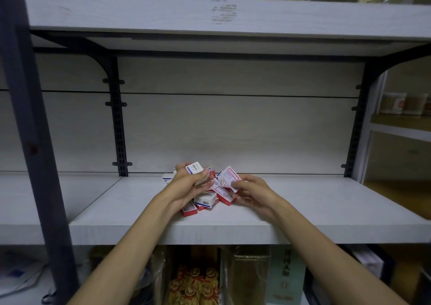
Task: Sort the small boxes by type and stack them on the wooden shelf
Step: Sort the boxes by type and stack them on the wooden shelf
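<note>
Head view: the wooden shelf (303, 202) carries my jumbled pile of small boxes (210, 202) at its middle, near the back panel. My left hand (186, 185), just above the pile, grips a blue-striped box (195, 167), long axis tilted up toward the right, face up, I'd say for reading its type. My right hand (250, 191), right of the pile, pinches a red-edged box (229, 177) slanting down-right.

The wooden shelf (303, 202) is pale grey-white with faint grain, on black brackets (119, 127). The heap of small boxes (210, 197) mixes white boxes trimmed in blue with white boxes edged in red. Below stand gold packages (196, 286) tied with red.
</note>
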`<state>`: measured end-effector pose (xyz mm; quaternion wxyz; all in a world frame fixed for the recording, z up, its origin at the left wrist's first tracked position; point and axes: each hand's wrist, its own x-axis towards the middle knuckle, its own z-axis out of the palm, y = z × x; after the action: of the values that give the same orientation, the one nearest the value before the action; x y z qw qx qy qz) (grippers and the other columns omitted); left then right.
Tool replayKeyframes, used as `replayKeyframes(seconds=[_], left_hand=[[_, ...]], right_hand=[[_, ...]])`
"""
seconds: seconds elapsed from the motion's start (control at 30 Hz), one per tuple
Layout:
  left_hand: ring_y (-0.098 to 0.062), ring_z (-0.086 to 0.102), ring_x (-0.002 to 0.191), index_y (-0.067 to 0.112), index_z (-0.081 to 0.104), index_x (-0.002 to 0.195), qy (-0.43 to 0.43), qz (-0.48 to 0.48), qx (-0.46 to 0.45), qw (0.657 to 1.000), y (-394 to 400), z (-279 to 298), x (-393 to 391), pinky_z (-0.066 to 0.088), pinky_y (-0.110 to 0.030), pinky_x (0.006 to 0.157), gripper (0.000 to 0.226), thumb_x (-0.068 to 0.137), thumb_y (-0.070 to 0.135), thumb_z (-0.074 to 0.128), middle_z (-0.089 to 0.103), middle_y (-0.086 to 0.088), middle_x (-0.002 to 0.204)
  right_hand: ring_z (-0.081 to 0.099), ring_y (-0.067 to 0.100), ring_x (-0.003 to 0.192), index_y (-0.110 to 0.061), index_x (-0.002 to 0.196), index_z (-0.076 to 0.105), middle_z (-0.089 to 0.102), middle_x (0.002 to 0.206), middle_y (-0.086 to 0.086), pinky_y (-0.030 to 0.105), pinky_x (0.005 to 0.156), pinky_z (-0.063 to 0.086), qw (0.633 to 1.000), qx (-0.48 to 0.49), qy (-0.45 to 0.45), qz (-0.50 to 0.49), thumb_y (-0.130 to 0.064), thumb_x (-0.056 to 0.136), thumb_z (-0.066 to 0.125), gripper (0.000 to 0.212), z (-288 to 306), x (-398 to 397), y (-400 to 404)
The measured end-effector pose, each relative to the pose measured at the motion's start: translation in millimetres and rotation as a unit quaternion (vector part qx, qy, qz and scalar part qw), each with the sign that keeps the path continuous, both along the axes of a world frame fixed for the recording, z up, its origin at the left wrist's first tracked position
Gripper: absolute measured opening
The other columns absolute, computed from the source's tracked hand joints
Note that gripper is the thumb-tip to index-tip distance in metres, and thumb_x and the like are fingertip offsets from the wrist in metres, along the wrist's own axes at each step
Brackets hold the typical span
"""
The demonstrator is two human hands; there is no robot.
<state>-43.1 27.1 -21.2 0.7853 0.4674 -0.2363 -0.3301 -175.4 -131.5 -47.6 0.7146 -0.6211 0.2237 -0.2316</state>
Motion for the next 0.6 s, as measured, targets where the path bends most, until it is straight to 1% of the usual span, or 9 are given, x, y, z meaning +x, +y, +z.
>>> replayKeyframes(seconds=[0.07, 0.13, 0.2, 0.27, 0.33, 0.4, 0.47, 0.53, 0.6], left_hand=[[-0.038, 0.064, 0.106, 0.013, 0.036, 0.133, 0.022, -0.018, -0.010, 1.000, 1, -1, 2, 0.058, -0.046, 0.089, 0.059, 0.089, -0.023, 0.053, 0.053, -0.024, 0.118], [-0.040, 0.064, 0.110, 0.008, 0.037, 0.137, 0.014, -0.028, -0.006, 0.999, 3, -2, 5, 0.054, -0.046, 0.097, 0.060, 0.088, -0.026, 0.049, 0.053, -0.025, 0.122], [-0.039, 0.068, 0.109, 0.002, 0.040, 0.137, -0.013, -0.037, 0.005, 0.999, 5, -2, 4, 0.056, -0.042, 0.096, 0.054, 0.090, -0.021, 0.053, 0.057, -0.025, 0.125], [-0.035, 0.071, 0.105, 0.001, 0.046, 0.132, -0.036, -0.042, 0.013, 0.998, 8, -2, 0, 0.058, -0.039, 0.090, 0.045, 0.091, -0.012, 0.061, 0.062, -0.024, 0.124], [-0.030, 0.073, 0.100, 0.006, 0.050, 0.126, -0.074, -0.026, 0.033, 0.996, 10, -1, -6, 0.061, -0.035, 0.084, 0.042, 0.090, -0.002, 0.068, 0.068, -0.020, 0.119], [-0.026, 0.075, 0.095, 0.013, 0.051, 0.126, -0.124, 0.001, 0.056, 0.991, 12, -1, -9, 0.062, -0.038, 0.081, 0.048, 0.086, 0.006, 0.076, 0.073, -0.013, 0.110], [-0.022, 0.075, 0.091, 0.018, 0.050, 0.126, -0.174, 0.037, 0.076, 0.981, 11, -2, -8, 0.061, -0.042, 0.084, 0.056, 0.080, 0.014, 0.083, 0.075, -0.006, 0.104], [-0.017, 0.073, 0.087, 0.021, 0.050, 0.121, -0.218, 0.079, 0.105, 0.967, 11, -3, -6, 0.061, -0.035, 0.079, 0.061, 0.073, 0.020, 0.088, 0.073, -0.002, 0.102], [-0.013, 0.071, 0.086, 0.022, 0.049, 0.117, -0.238, 0.097, 0.113, 0.960, 11, -3, -5, 0.058, -0.026, 0.069, 0.063, 0.070, 0.018, 0.090, 0.072, 0.000, 0.101]], right_hand=[[0.067, 0.026, 0.089, -0.009, 0.111, 0.073, 0.077, 0.104, 0.016, 0.039, 0.098, 0.055, 1.000, 0.012, -0.003, -0.004, -0.011, 0.088, 0.072, 0.022, 2, -3, 2], [0.061, 0.017, 0.071, -0.008, 0.104, 0.076, 0.074, 0.085, 0.009, 0.026, 0.070, 0.052, 0.999, 0.030, -0.011, -0.017, -0.016, 0.092, 0.071, 0.016, 3, -6, 1], [0.045, 0.008, 0.049, -0.008, 0.104, 0.076, 0.060, 0.062, -0.001, 0.017, 0.047, 0.036, 0.999, 0.033, -0.016, -0.036, -0.022, 0.095, 0.069, 0.018, 2, -8, 0], [0.047, 0.007, 0.043, -0.005, 0.112, 0.072, 0.064, 0.063, 0.000, 0.016, 0.039, 0.039, 0.997, 0.051, -0.034, -0.035, -0.023, 0.095, 0.068, 0.024, 1, -9, -1], [0.069, 0.018, 0.058, 0.000, 0.111, 0.068, 0.076, 0.085, 0.015, 0.025, 0.052, 0.060, 0.993, 0.101, -0.058, -0.015, -0.023, 0.094, 0.070, 0.028, 2, -11, 0], [0.074, 0.033, 0.082, 0.003, 0.106, 0.069, 0.073, 0.105, 0.028, 0.037, 0.068, 0.065, 0.984, 0.159, -0.077, 0.008, -0.026, 0.092, 0.073, 0.032, 3, -14, 1], [0.073, 0.039, 0.092, 0.007, 0.110, 0.067, 0.071, 0.109, 0.031, 0.042, 0.073, 0.064, 0.978, 0.181, -0.100, 0.015, -0.017, 0.093, 0.070, 0.029, 2, -14, 1], [0.074, 0.039, 0.094, 0.005, 0.125, 0.059, 0.071, 0.108, 0.031, 0.045, 0.077, 0.063, 0.986, 0.138, -0.098, -0.004, 0.002, 0.094, 0.064, 0.031, -2, -12, -1], [0.074, 0.041, 0.095, -0.005, 0.126, 0.055, 0.073, 0.104, 0.030, 0.052, 0.080, 0.061, 0.991, 0.101, -0.085, -0.024, 0.010, 0.090, 0.064, 0.040, -4, -14, -1]])
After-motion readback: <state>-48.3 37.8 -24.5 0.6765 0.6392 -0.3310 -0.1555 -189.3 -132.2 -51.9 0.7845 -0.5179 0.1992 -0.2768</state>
